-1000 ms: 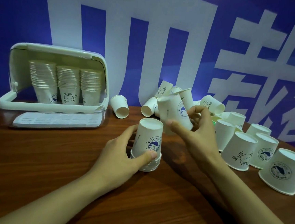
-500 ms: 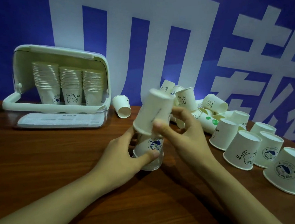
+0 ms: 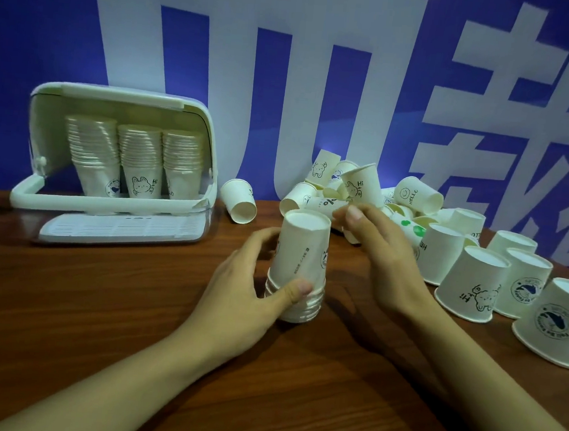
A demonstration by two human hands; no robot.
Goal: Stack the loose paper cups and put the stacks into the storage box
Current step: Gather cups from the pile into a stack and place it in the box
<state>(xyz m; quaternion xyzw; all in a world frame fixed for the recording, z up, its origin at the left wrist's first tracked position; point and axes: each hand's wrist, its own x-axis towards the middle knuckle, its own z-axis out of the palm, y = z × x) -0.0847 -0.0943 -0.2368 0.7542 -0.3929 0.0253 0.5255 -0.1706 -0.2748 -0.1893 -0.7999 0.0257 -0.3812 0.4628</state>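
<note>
A short stack (image 3: pixel 298 268) of upturned paper cups stands on the wooden table (image 3: pixel 102 319), mouths down and flat bottoms up, its long axis close to vertical with the top leaning slightly right. Several rolled rims crowd together at its foot. The left hand (image 3: pixel 245 294) holds the stack low down: the thumb lies across the near rims and the fingers curl round the far side.

The right hand (image 3: pixel 382 258) is just right of the stack's top, apart from it, fingers loosely bent with the thumb tip up and nothing visibly between them; whether the fingertips touch the cups behind cannot be told.

Behind that hand lies a pile (image 3: pixel 353 197) of loose cups on their sides, pointing every way; one marked "Hi" tilts mouth-left, one marked "HELLO" lies with its mouth to the right. A lone cup (image 3: pixel 239 201) lies on its side between the pile and the box, its mouth facing the camera and somewhat right. To the right, more cups (image 3: pixel 497 285) stand mouth-down in a loose group, axes upright, the nearest at the frame's right edge.

The storage box (image 3: pixel 119 166) sits at the back left of the table, its lid (image 3: pixel 123 232) folded down flat in front. Inside, three stacks (image 3: pixel 140 158) stand side by side, mouths up, the leftmost leaning. A blue wall (image 3: pixel 35 21) with large white characters rises behind.
</note>
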